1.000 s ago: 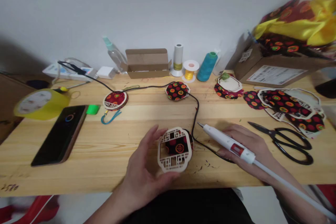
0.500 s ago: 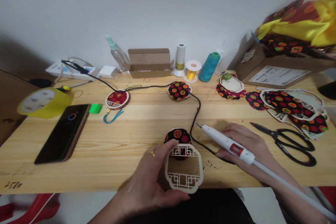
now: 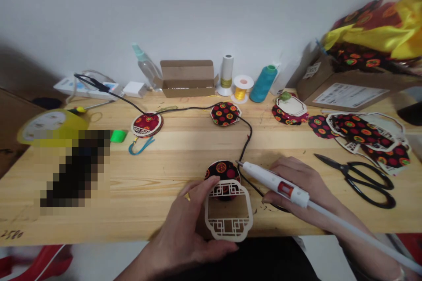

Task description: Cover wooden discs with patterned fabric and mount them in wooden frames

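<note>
Between thumb and fingers, my left hand (image 3: 189, 224) grips a pale lattice frame (image 3: 249, 210) with scalloped corners, held up near the table's front edge. Just behind the frame, partly covered by it, lies a dark piece with a red and orange round pattern (image 3: 221, 169). My right hand (image 3: 306, 180) is closed around a white pen-shaped tool (image 3: 263, 177) with a metal tip, a small red window and a pale cord. Its tip points left, close to the right edge of the patterned piece. A black cord (image 3: 249, 134) runs across the table and passes beneath the tool.
Black scissors (image 3: 349, 169) lie right of my right hand, below piled patterned pieces and frames (image 3: 365, 131). Along the wall stand thread spools (image 3: 263, 83), a small open box (image 3: 187, 85) and a spray bottle (image 3: 145, 68). Yellow tape (image 3: 70, 125) sits at left.
The white tool has moved left, bringing its tip nearer the patterned piece. My left hand still holds the lattice frame, almost unmoved. The dark phone at left is now pixelated.
</note>
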{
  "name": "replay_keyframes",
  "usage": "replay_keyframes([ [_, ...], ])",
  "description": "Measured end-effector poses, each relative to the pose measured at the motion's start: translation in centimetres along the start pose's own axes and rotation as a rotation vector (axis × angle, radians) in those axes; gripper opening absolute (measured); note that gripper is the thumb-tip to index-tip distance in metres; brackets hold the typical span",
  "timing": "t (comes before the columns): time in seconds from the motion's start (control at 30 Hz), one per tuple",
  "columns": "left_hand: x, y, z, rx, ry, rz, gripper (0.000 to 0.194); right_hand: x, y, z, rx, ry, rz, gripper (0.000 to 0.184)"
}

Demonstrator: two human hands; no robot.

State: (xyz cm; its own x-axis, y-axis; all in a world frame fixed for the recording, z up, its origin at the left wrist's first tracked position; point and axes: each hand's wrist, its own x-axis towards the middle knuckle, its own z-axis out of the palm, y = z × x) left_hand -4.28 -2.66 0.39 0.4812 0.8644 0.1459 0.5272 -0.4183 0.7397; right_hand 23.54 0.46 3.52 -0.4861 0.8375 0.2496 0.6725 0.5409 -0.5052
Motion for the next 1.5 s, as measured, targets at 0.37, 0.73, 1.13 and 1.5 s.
replay_keyframes([
  [0.37, 0.0, -0.2, 0.4, 0.067, -0.050, -0.015, 0.098, 0.2, 0.1, 0.1, 0.012, 0.003, 0.014, 0.032],
  [0.73, 0.1, 0.0, 0.0, 0.072, -0.009, -0.002, 0.093, -0.5, 0.8, -1.0, -0.107, 0.109, 0.107, 0.026],
  [1.13, 0.7, 0.1, 0.3, 0.186, 0.123, 0.023, 0.088, -0.8, 0.6, -0.3, -0.031, 0.045, 0.093, 0.029],
  [1.5, 0.6, 0.4, 0.4, 0.247, 0.102, 0.152, 0.094, 0.5, 0.0, -0.9, -0.015, -0.018, 0.077, 0.033],
])
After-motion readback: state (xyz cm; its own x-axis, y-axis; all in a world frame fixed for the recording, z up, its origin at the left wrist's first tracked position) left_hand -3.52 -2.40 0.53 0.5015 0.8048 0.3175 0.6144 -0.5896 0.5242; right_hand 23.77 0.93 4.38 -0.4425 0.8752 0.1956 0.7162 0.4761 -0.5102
